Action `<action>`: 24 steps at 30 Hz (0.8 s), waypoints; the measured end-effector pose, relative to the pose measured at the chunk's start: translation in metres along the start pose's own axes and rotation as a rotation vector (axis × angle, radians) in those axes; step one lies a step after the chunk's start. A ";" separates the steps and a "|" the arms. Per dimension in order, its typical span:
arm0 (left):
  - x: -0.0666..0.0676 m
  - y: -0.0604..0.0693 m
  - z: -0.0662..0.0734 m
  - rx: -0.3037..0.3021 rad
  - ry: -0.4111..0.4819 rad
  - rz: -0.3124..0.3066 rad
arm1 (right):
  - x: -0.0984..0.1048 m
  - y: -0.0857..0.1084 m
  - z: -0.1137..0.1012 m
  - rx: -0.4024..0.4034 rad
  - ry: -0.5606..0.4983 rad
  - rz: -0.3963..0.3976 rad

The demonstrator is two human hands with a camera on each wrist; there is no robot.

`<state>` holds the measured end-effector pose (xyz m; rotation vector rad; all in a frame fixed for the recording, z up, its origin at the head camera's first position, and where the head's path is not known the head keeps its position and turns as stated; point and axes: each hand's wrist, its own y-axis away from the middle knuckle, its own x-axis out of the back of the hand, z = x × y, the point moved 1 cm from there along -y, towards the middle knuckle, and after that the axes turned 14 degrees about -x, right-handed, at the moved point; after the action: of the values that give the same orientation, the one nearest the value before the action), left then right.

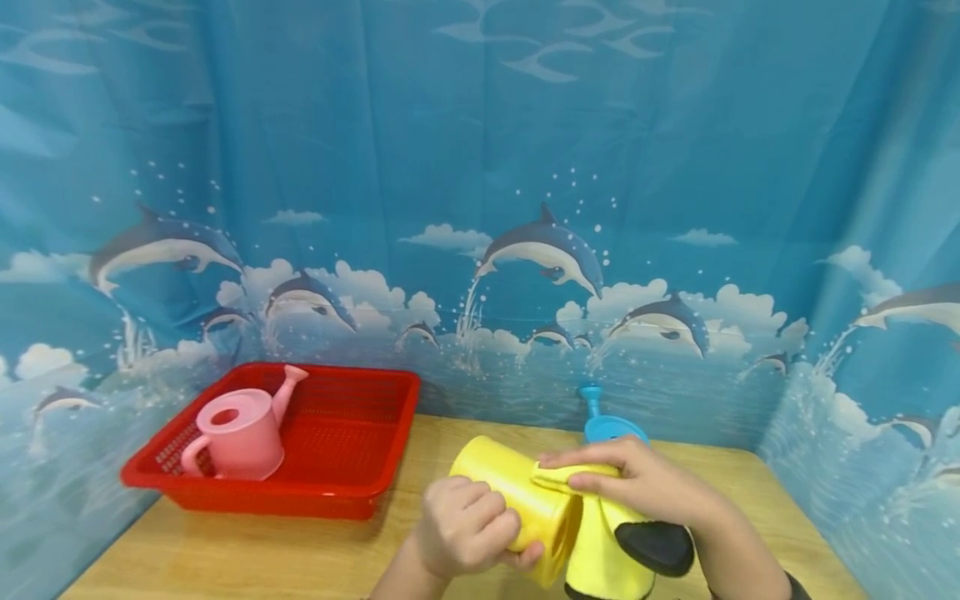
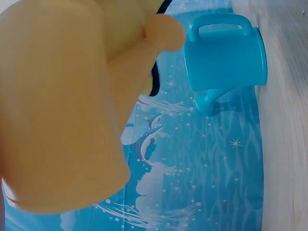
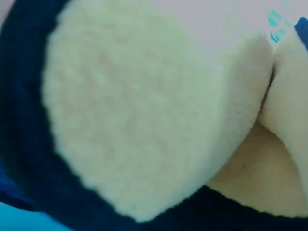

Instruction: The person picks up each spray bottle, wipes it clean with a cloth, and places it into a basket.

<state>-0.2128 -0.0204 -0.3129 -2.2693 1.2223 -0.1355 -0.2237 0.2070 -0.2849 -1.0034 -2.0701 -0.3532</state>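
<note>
Holding the yellow plastic watering can point(image 1: 542, 515) tilted, right of the red plastic basket point(image 1: 277, 502), we grip it with our left hand point(image 1: 467, 525), likely steadying it against the black-edged, fuzzy yellow cloth point(image 1: 603, 550) our right hand point(image 1: 648, 481) pinches.

A yellow watering can point(image 1: 498, 471), tipped sideways, touches a bunched, black-edged yellow cloth point(image 1: 603, 550).

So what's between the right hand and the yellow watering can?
In the head view, a black-edged yellow cloth lies between the right hand and the yellow watering can, held against the can's side.
</note>
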 end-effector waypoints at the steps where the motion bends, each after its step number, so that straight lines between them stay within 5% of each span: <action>1: 0.000 -0.002 -0.001 -0.013 -0.008 0.012 | 0.001 -0.001 -0.001 0.013 0.003 -0.004; 11: 0.003 -0.007 -0.002 0.009 -0.028 0.045 | 0.000 -0.030 -0.010 -0.085 0.038 -0.016; 24: 0.001 0.016 0.002 0.112 -0.057 0.009 | -0.003 -0.087 0.006 -0.117 -0.090 -0.168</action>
<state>-0.2236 -0.0275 -0.3226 -2.1565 1.1660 -0.1320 -0.2920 0.1519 -0.2836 -0.9299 -2.2442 -0.5288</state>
